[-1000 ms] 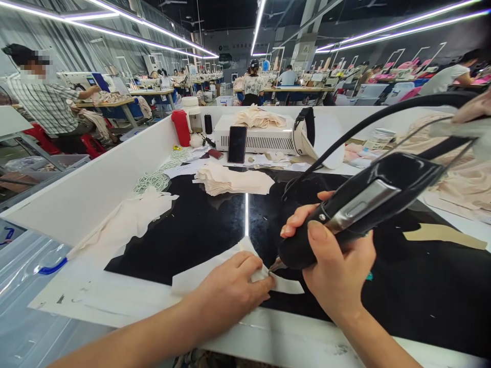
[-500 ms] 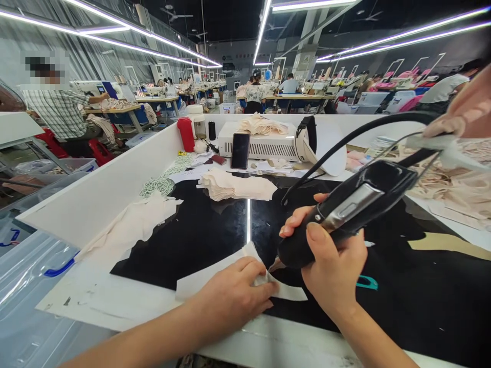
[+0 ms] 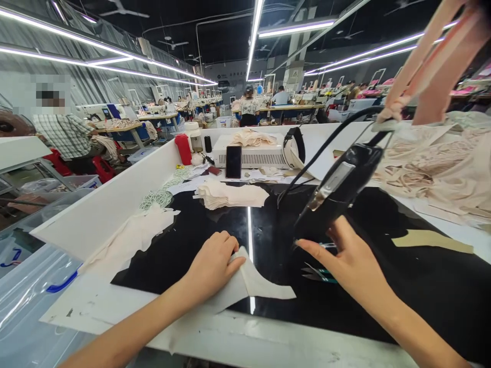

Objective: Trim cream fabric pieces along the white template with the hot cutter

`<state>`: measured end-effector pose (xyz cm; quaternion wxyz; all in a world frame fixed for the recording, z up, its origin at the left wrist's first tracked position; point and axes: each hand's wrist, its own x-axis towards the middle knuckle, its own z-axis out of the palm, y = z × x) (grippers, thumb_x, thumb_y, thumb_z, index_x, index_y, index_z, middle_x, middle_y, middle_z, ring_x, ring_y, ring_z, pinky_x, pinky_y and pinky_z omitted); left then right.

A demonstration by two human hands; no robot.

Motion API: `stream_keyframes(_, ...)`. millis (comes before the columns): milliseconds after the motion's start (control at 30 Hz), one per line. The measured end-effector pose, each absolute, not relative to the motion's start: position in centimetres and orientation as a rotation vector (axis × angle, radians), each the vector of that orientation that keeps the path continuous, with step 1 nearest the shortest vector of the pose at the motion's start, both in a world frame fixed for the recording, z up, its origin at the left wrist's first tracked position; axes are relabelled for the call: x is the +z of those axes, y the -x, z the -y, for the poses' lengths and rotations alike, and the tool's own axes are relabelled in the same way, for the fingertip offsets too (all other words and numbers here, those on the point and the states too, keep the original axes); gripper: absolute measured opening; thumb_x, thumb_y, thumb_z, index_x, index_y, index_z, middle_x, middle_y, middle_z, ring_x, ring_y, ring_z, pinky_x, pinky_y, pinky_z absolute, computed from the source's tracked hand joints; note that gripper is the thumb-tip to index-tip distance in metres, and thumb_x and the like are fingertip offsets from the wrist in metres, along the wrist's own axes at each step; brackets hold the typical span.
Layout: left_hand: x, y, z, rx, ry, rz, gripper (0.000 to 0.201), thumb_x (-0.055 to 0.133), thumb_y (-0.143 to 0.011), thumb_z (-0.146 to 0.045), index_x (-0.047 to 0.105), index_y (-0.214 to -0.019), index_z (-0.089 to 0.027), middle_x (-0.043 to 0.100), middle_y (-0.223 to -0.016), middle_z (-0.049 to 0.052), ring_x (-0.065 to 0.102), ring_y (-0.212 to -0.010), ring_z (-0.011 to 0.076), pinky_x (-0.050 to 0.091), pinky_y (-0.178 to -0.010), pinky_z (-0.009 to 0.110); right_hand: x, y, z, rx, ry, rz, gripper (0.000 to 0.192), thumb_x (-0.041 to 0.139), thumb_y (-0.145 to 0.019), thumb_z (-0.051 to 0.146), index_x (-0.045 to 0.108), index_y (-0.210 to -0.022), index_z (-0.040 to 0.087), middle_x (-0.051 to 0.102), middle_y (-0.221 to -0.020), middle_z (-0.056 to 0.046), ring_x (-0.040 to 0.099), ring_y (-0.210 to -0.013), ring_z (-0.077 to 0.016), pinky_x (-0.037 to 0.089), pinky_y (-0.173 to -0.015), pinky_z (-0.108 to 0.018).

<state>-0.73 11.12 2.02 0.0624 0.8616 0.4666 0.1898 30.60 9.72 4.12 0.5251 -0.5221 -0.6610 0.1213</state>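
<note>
While the left hand (image 3: pixel 210 263) holds white fabric (image 3: pixel 264 285), right hand (image 3: pixel 353 258) spread wide beside the black tool (image 3: pixel 341 186), earlier grip gone.

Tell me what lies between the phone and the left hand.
In the head view, a stack of cream fabric pieces lies between the phone and the left hand, on the black work surface.

Straight white tube lights (image 3: pixel 253 36) run under the dark ceiling (image 3: pixel 207 10) above the white-sided, black-topped desk (image 3: pixel 184 240). Rippled silvery-grey wall covering (image 3: pixel 107 36) rises left of the desk; beyond it stand a pale square pillar (image 3: pixel 294 74) and wooden-edged worktables (image 3: pixel 299 107).
</note>
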Motion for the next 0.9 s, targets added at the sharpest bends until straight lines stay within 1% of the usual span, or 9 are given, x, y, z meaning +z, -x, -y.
stream_keyframes(33, 2.1, 0.8, -11.1, 0.596, -2.554, -1.382, 0.014, 0.071, -0.11, -0.025, 0.065, -0.099, -0.022, 0.07, -0.102, 0.002, 0.067, -0.095, 0.024, 0.054, -0.086, 0.037, 3.3, -31.9, -9.6, 0.202, 1.279, 1.674, 0.051, 0.085, -0.096, 0.074, 0.081, -0.12, 0.03, 0.087, -0.102, -0.003, 0.082, -0.089, -0.0304, 0.067, -0.073, -0.043)
stream_keyframes(133, 2.7, 1.0, -11.2, 0.647, -2.386, -1.308, 0.014, 0.067, -0.105, -0.023, 0.062, -0.092, -0.022, 0.07, -0.098, 0.002, 0.066, -0.093, 0.0232, 0.052, -0.083, 0.035, 0.9, -35.8, -8.7, 0.008, 1.294, 1.863, 0.049, 0.074, -0.106, 0.071, 0.081, -0.134, 0.031, 0.088, -0.11, -0.006, 0.085, -0.095, -0.0327, 0.071, -0.082, -0.049)
stream_keyframes(267, 3.6, 1.4, -11.4, 0.603, -2.087, -1.302, 0.021, 0.064, -0.103, -0.035, 0.06, -0.087, -0.023, 0.068, -0.087, -0.001, 0.061, -0.081, 0.0203, 0.045, -0.074, 0.032, -1.1, -38.5, -7.1, -0.056, 1.341, 1.947, 0.054, 0.065, -0.111, 0.074, 0.085, -0.132, 0.029, 0.09, -0.118, -0.011, 0.088, -0.106, -0.0374, 0.073, -0.091, -0.057)
stream_keyframes(400, 4.4, 1.2, -11.2, 0.605, -1.765, -1.217, 0.033, 0.075, -0.091, -0.053, 0.064, -0.086, -0.022, 0.065, -0.082, -0.002, 0.057, -0.078, 0.0185, 0.041, -0.072, 0.03, -1.6, -38.6, -6.2, -0.054, 1.34, 2.061, 0.058, 0.054, -0.116, 0.073, 0.088, -0.13, 0.027, 0.09, -0.121, -0.013, 0.088, -0.103, -0.0336, 0.074, -0.087, -0.049)
stream_keyframes(567, 5.3, 0.4, -9.8, 0.571, -1.425, -1.117, 0.05, 0.092, -0.079, -0.064, 0.076, -0.096, -0.02, 0.07, -0.089, 0.0, 0.06, -0.082, 0.0182, 0.042, -0.076, 0.03, -1.2, -37.8, -5.2, -0.036, 1.295, 2.18, 0.059, 0.044, -0.121, 0.066, 0.087, -0.123, 0.026, 0.089, -0.116, -0.012, 0.088, -0.099, -0.0285, 0.072, -0.084, -0.04)
stream_keyframes(667, 5.5, 0.0, -8.7, 0.545, -1.333, -1.09, 0.057, 0.098, -0.075, -0.069, 0.078, -0.095, -0.019, 0.07, -0.085, 0.0, 0.058, -0.079, 0.0171, 0.039, -0.074, 0.029, -1.6, -37.3, -4.0, -0.017, 1.26, 2.21, 0.052, 0.043, -0.123, 0.059, 0.084, -0.114, 0.028, 0.088, -0.11, -0.009, 0.087, -0.092, -0.026, 0.069, -0.079, -0.036)
stream_keyframes(767, 5.6, -0.5, -8.0, 0.523, -1.258, -1.072, 0.069, 0.102, -0.069, -0.079, 0.079, -0.093, -0.018, 0.069, -0.084, -0.001, 0.055, -0.077, 0.0148, 0.038, -0.073, 0.028, -2.3, -37.1, -2.5, 0.006, 1.338, 2.164, 0.041, 0.047, -0.123, 0.048, 0.075, -0.102, 0.028, 0.083, -0.102, -0.006, 0.083, -0.086, -0.0241, 0.066, -0.076, -0.035)
stream_keyframes(833, 5.7, -0.8, -7.8, 0.524, -1.218, -1.049, 0.075, 0.102, -0.066, -0.083, 0.079, -0.094, -0.018, 0.07, -0.086, -0.001, 0.056, -0.079, 0.0142, 0.038, -0.074, 0.027, -2.9, -37.4, -1.5, 0.015, 1.386, 2.17, 0.03, 0.051, -0.121, 0.04, 0.073, -0.104, 0.029, 0.082, -0.101, -0.005, 0.082, -0.085, -0.0236, 0.065, -0.077, -0.034)
stream_keyframes(900, 5.7, -1.1, -7.6, 0.544, -1.196, -1.03, 0.076, 0.104, -0.064, -0.084, 0.08, -0.094, -0.017, 0.071, -0.087, 0.0, 0.057, -0.081, 0.0139, 0.04, -0.076, 0.027, -3.7, -38.1, -0.5, 0.022, 1.368, 2.21, 0.02, 0.055, -0.117, 0.035, 0.074, -0.114, 0.03, 0.083, -0.103, -0.004, 0.084, -0.084, -0.0232, 0.065, -0.077, -0.032)
